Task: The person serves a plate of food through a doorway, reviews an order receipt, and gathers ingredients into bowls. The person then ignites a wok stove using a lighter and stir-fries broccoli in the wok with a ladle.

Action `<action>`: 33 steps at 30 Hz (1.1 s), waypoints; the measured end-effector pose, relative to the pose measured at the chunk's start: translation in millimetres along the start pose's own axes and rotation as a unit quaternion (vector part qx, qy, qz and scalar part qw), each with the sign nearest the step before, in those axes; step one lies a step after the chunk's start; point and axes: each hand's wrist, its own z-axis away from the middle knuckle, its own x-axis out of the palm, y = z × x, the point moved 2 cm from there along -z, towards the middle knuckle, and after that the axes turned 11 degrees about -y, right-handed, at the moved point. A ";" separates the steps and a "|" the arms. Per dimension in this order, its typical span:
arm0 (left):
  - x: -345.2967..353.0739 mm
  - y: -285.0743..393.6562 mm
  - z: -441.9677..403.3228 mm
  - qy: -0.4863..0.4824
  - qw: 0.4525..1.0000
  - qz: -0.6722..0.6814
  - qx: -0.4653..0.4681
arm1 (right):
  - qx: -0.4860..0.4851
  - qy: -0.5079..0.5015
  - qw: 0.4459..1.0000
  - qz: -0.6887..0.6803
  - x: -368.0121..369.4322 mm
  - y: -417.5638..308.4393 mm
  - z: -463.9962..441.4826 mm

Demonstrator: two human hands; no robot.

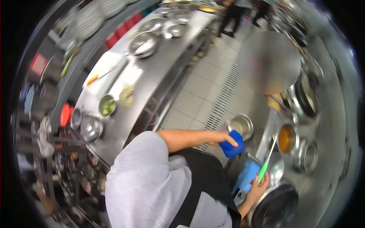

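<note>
My left hand [225, 138] is closed on a blue cloth [232, 146], which looks folded. Just beyond the cloth is a metal pot [243, 126] with pale contents; whether the hand grips it through the cloth cannot be told. My right hand [260, 184] wraps round the green handle of a long thin utensil [263, 171]. Its pale shaft points up toward a saucepan [288, 138] of orange liquid; its tip is too blurred to identify. A light blue cloth [249, 171] hangs at the stove edge between my hands.
Right of my hands are a metal pot [306, 155], a dark round pan [276, 207] and more cookware. On the left counter [152, 81] lie a cutting board [108, 64] with a knife [108, 71], and a bowl of green pieces [107, 105]. People stand at the back.
</note>
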 end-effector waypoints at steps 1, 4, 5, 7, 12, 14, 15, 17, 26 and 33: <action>-20.8 19.8 46.7 0.048 0.998 -0.004 0.045 | -0.023 -0.052 0.998 0.018 39.6 -18.9 -24.1; -46.5 55.7 178.6 0.170 0.963 -0.035 0.207 | -0.116 -0.204 0.971 0.053 156.4 -71.2 -87.5; -49.5 57.3 216.7 0.208 0.949 -0.025 0.237 | -0.172 -0.241 0.952 0.077 193.2 -86.5 -108.0; -48.2 48.3 282.6 0.261 0.924 -0.004 0.281 | -0.253 -0.300 0.911 0.122 271.7 -128.4 -136.3; -52.0 -3.6 368.5 0.462 0.823 -0.008 0.329 | -0.398 -0.387 0.809 0.193 430.5 -248.1 -180.6; -61.5 -28.7 376.1 0.552 0.730 -0.008 0.402 | -0.480 -0.396 0.759 0.191 488.7 -292.8 -200.2; -56.3 -30.4 381.2 0.555 0.719 0.014 0.419 | -0.513 -0.394 0.742 0.177 519.1 -311.7 -214.7; -46.7 -25.3 387.8 0.565 0.697 0.046 0.440 | -0.551 -0.400 0.712 0.170 574.4 -347.1 -238.9; -18.2 -15.6 401.2 0.694 0.537 0.068 0.475 | -0.612 -0.559 0.546 0.120 802.8 -456.9 -268.7; -39.8 -39.4 408.2 0.814 0.410 0.018 0.410 | -0.759 -0.387 0.509 0.121 875.1 -423.5 -261.5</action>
